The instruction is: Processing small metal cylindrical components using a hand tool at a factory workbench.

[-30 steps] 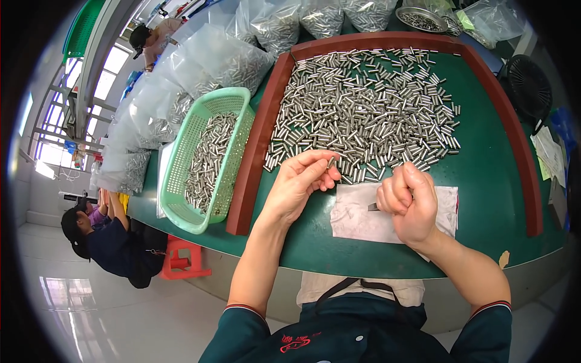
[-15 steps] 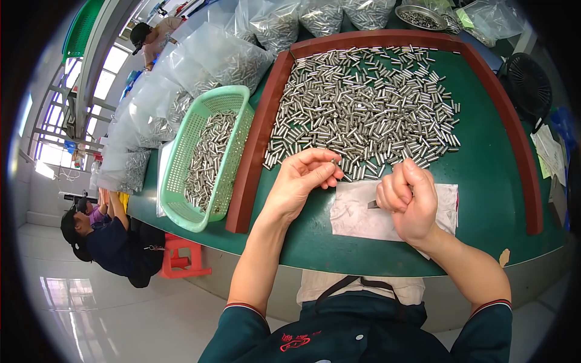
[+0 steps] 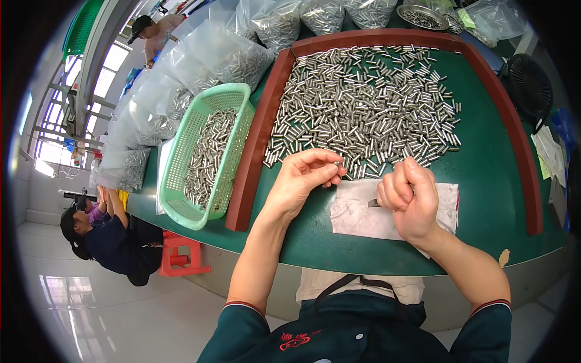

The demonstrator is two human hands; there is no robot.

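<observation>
My left hand (image 3: pixel 304 178) pinches a small metal pin between thumb and forefinger, at the near edge of a heap of short metal pins (image 3: pixel 363 106). Most of that pin is hidden by the fingers. To its right, my right hand (image 3: pixel 413 199) is closed in a fist round a tool, of which only a dark flat metal tip (image 3: pixel 373 203) sticks out beside the little finger. Beneath the fist lies a stained white cloth (image 3: pixel 354 221) on the green tabletop (image 3: pixel 290 242).
A dark red wooden border (image 3: pixel 257 145) frames the heap on three sides. Left of it stands a pale green basket (image 3: pixel 175 181) of pins. Behind are clear bags (image 3: pixel 275 27) of pins and a metal bowl (image 3: pixel 422 16). A black fan (image 3: pixel 528 85) is at right; co-workers sit at left.
My left hand has shifted very slightly to the right, still pinching. The right fist stays over the cloth.
</observation>
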